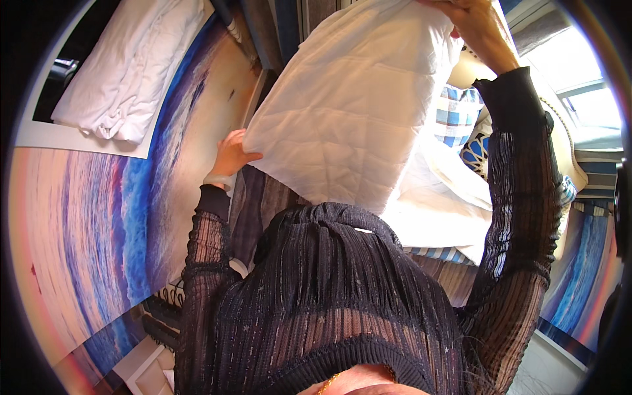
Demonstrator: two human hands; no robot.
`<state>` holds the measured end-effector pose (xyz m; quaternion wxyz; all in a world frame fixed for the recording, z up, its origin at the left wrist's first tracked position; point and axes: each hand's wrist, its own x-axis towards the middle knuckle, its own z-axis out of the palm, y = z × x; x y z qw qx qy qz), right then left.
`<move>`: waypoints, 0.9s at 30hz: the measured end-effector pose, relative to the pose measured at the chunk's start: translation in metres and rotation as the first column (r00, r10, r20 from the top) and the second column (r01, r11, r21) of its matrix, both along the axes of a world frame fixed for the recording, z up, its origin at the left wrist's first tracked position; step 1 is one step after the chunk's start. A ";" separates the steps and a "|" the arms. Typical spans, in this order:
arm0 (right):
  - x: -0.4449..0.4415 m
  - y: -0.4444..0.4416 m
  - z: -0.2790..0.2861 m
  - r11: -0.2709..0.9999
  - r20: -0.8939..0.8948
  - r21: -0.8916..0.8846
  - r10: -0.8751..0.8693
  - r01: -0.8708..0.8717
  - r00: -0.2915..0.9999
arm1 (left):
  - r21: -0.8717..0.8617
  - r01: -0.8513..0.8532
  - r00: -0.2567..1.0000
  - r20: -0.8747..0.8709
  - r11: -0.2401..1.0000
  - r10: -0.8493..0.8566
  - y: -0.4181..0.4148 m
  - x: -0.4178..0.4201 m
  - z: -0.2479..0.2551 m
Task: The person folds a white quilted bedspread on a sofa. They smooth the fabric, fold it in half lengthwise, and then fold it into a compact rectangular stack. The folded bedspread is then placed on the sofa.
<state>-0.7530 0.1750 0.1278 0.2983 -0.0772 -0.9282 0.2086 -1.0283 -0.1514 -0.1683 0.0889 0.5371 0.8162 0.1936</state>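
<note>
A large white cloth, perhaps a sheet or pillowcase (345,108), is stretched up between my two hands. At its left corner my left hand (231,154), with a pale bangle at the wrist, pinches the edge between thumb and fingers. My right hand (476,29) is raised at the top right and grips the cloth's upper edge; some of its fingertips are hidden. Below and to the right of the cloth lies white bedding (439,222) on a bed.
A plaid cushion (456,116) and a blue patterned cushion (476,153) rest by the cream headboard (558,133). A bunched white cloth (128,74) lies on a black, white-edged surface at upper left. Sea-scene printed walls stand left and right, with a window (587,98) at upper right.
</note>
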 end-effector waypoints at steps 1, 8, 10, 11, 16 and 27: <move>-0.006 0.013 -0.006 0.996 0.011 -0.050 -0.076 0.076 0.997 | -0.094 -0.041 0.999 0.024 0.995 0.043 -0.003 -0.001 -0.005; 0.005 0.095 -0.050 0.884 0.028 -0.265 -0.392 0.385 0.919 | -0.113 -0.234 0.887 0.381 0.966 0.260 -0.034 0.015 0.015; 0.004 0.097 -0.064 0.860 -0.014 -0.337 -0.412 0.383 0.911 | -0.042 -0.253 0.937 0.240 0.967 0.255 -0.037 0.033 0.026; 0.001 0.093 -0.069 0.857 -0.049 -0.350 -0.420 0.378 0.906 | 0.025 -0.273 0.895 0.373 0.962 0.244 -0.032 0.044 0.030; -0.006 0.023 -0.092 0.956 -0.073 -0.180 -0.247 0.231 0.966 | 0.168 -0.521 0.335 0.942 0.837 0.019 0.012 0.116 0.063; 0.007 -0.078 -0.175 0.702 0.079 -0.688 -0.179 0.183 0.981 | 0.177 -0.172 0.274 0.954 0.969 -0.125 0.037 0.169 0.104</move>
